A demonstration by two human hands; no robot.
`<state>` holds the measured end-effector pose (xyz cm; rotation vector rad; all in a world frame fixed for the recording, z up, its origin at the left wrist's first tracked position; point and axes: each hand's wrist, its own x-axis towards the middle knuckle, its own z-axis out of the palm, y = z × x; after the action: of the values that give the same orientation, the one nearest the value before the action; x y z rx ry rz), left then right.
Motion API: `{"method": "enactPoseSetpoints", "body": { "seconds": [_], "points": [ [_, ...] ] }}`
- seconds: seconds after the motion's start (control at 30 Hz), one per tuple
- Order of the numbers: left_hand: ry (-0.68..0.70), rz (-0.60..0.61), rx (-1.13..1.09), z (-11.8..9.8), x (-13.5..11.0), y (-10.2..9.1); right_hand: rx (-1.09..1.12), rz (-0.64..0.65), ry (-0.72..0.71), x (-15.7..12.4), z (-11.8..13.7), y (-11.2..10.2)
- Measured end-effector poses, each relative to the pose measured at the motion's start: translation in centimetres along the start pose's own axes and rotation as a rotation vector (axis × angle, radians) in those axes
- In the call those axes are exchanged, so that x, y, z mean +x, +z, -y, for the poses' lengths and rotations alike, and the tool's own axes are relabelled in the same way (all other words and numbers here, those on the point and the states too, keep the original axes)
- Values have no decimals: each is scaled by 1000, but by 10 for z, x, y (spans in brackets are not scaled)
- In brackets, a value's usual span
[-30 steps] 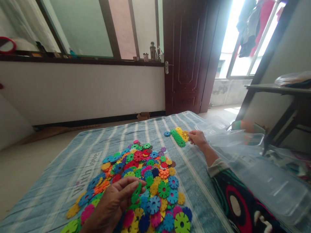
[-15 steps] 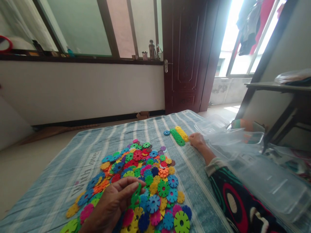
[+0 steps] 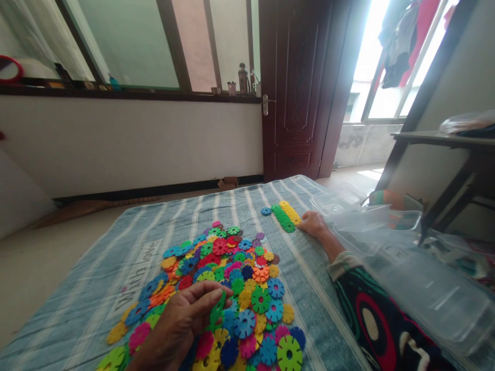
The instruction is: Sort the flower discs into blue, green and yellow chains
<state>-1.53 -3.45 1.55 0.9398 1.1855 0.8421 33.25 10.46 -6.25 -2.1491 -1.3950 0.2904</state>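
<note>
My left hand (image 3: 185,314) is closed in a pinch on green notched plastic discs (image 3: 217,312), held edge-on; how many I cannot tell. It hovers over the near part of a heap of multicoloured notched discs (image 3: 244,323). Farther off, my right hand (image 3: 314,224) rests on the cloth with its fingertips pressed to the near end of a row of yellow discs (image 3: 289,212). Those fingertips partly cover the last yellow disc. Alongside lies a row of green discs (image 3: 283,218), and one blue disc (image 3: 266,211) sits just left of it.
A blue striped cloth (image 3: 309,288) covers the surface under the discs. To the right stand clear plastic containers (image 3: 425,283), close to my right forearm. Behind are a dark red door (image 3: 297,87) and a ledge with a thermos (image 3: 243,80).
My right fingertips have shifted very slightly toward me at the end of the yellow row. My left hand keeps its pinch on the green discs. The view has moved slightly.
</note>
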Motion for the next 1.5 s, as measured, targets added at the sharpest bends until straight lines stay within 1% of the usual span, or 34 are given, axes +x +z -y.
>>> {"method": "enactPoseSetpoints", "body": {
  "seconds": [0.17,0.27,0.37,0.53,0.7,0.83,0.93,1.03,1.17,1.27,1.3,1.37,1.43,1.5],
  "points": [
    [2,-6,-2,0,-1,1,-41,-24,-8,0,2,2],
    [7,-24,-4,-1,-1,2,-41,-31,-6,0,2,3],
    [9,-15,-4,0,1,0,-26,-33,1,1,1,3],
    [1,-22,-49,1,6,-6,36,6,2,-1,2,-2],
    [16,-47,-118,0,4,-5,122,37,-37,-9,17,-12],
    [59,-55,-133,2,6,-9,236,45,-146,-21,39,-21],
    [111,-83,-102,3,8,-15,335,76,-253,-38,61,-26],
    [142,-111,-94,1,8,-19,435,177,-421,-67,88,-30],
    [142,-62,-99,1,7,-19,426,329,-732,-122,123,-29],
    [138,9,-89,2,5,-17,373,418,-876,-158,140,-24],
    [138,28,-82,2,4,-16,351,432,-906,-167,144,-22],
    [140,45,-70,2,2,-15,326,418,-929,-178,147,-18],
    [149,42,-64,2,0,-13,334,383,-904,-183,147,-14],
    [158,44,-46,2,-1,-11,362,383,-855,-185,144,-11]
  ]
}}
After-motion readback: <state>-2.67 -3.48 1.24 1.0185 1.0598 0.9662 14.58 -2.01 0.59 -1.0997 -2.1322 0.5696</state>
